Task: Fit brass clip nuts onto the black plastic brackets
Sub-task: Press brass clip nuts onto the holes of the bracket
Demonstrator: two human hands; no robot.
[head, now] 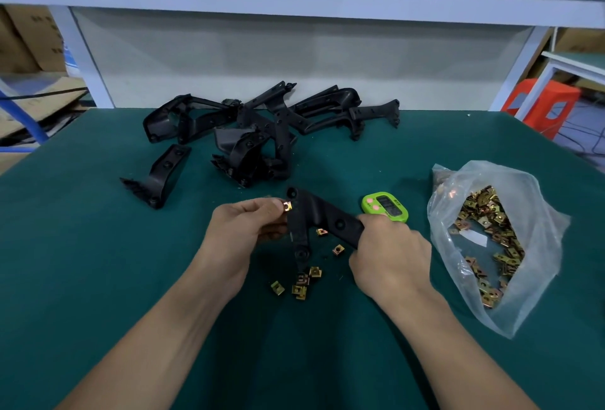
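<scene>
Pinches nut (pixel 287 206) in left hand (pixel 242 229), against bracket (pixel 322 213) upper-left edge; grips bracket's lower-right end in right hand (pixel 393 259).

**Green desk carrying brackets, nuts, a timer and a bag**

The desk (pixel 98 262) is carrying a heap of black brackets (pixel 262 128) at its far side, with one bracket (pixel 163 174) lying apart to the left. Loose brass clip nuts (pixel 302 285) are lying scattered nearer the front. A green timer (pixel 386 206) is sitting beside a clear plastic bag (pixel 523 187) of more nuts.
</scene>
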